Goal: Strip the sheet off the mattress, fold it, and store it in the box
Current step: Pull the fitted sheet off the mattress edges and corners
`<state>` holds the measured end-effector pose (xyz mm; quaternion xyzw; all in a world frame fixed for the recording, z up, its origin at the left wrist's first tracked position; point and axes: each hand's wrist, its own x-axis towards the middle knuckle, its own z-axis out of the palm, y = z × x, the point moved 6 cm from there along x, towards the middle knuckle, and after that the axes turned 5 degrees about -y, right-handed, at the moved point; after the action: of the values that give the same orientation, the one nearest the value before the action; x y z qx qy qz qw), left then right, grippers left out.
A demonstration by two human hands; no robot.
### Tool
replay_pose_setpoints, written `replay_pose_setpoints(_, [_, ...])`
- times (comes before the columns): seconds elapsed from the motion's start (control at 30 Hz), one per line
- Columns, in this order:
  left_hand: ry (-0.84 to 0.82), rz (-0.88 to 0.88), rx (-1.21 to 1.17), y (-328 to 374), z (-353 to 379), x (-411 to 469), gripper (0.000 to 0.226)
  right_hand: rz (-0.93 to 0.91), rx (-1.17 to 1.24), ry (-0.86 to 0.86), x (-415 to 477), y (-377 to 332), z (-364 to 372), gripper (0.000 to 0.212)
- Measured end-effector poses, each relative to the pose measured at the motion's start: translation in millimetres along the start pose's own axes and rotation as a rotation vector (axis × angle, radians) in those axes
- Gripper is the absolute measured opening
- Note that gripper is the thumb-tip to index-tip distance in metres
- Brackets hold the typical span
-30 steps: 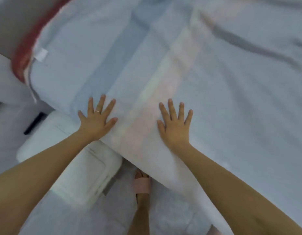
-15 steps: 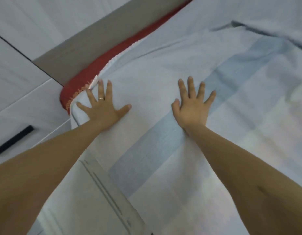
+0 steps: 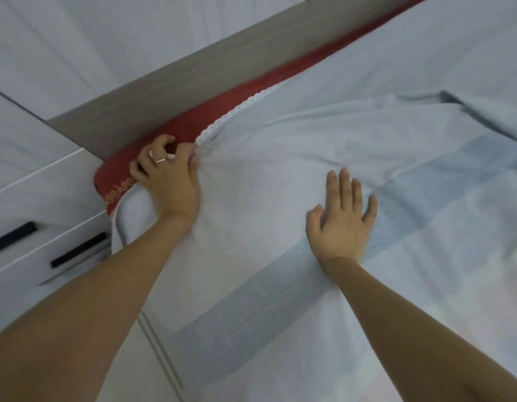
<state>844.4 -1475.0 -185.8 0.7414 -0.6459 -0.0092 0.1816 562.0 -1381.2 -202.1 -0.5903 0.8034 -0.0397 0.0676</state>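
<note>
Atop mattress (image 3: 152, 158), left hand (image 3: 167, 178) grips sheet (image 3: 280, 169) corner.

Light: soft, even, dimmish, with a cool blue-white cast; source cannot be told. Shadows: faint, a thin dark rim under the right hand (image 3: 342, 224) at the wrist; a deeper fold shadow far right of it on the sheet (image 3: 280, 169). Glare: one small glint on the ring (image 3: 161, 160) of the left hand (image 3: 167, 181). Sharpness: soft throughout; blocky smearing on the blue stripe (image 3: 280, 300) beside the right hand; forearms (image 3: 106, 300) below both hands blurred. Distortion: seams of the cabinet fronts (image 3: 33, 175) left of the left hand slant and splay.
</note>
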Motion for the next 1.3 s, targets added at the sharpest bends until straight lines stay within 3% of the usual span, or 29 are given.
replay_pose_setpoints(0.4, [0.092,0.170,0.006,8.0,6.4,1.5,0.009,-0.003,-0.001,0.030,4.4,-4.4,-2.0,0.064])
replay_pose_setpoints(0.53, [0.031,0.139,-0.002,6.8,4.9,2.4,0.016,-0.127,0.114,0.161,48.4,-12.8,-39.3,0.030])
replay_pose_setpoints(0.63, [0.026,0.148,0.017,7.4,6.3,4.2,0.017,-0.248,0.102,0.137,109.7,-27.3,-73.4,0.036])
replay_pose_setpoints(0.7, [0.028,0.135,0.018,5.7,6.4,4.8,0.020,-0.337,-0.013,-0.013,149.3,-42.9,-80.4,0.039])
replay_pose_setpoints(0.8, [0.032,0.141,0.040,6.0,6.3,3.2,0.024,-0.385,-0.264,-0.378,192.1,-50.4,-64.8,0.036])
replay_pose_setpoints(0.9, [0.043,0.144,0.014,7.0,4.6,3.7,0.024,-0.339,-0.169,-0.683,212.5,-41.3,-54.4,0.038])
replay_pose_setpoints(0.97, [0.047,0.153,0.008,8.4,3.7,4.8,0.023,-0.372,-0.140,-0.769,214.8,-39.4,-56.4,0.038])
replay_pose_setpoints(1.1, [0.040,0.155,0.014,7.3,3.4,4.7,0.019,-0.385,-0.095,-0.679,218.3,-32.6,-61.2,0.027])
replay_pose_setpoints(1.3, [0.021,0.147,0.025,7.7,3.3,6.4,0.019,-0.298,-0.169,-0.245,210.8,4.3,-79.0,0.018])
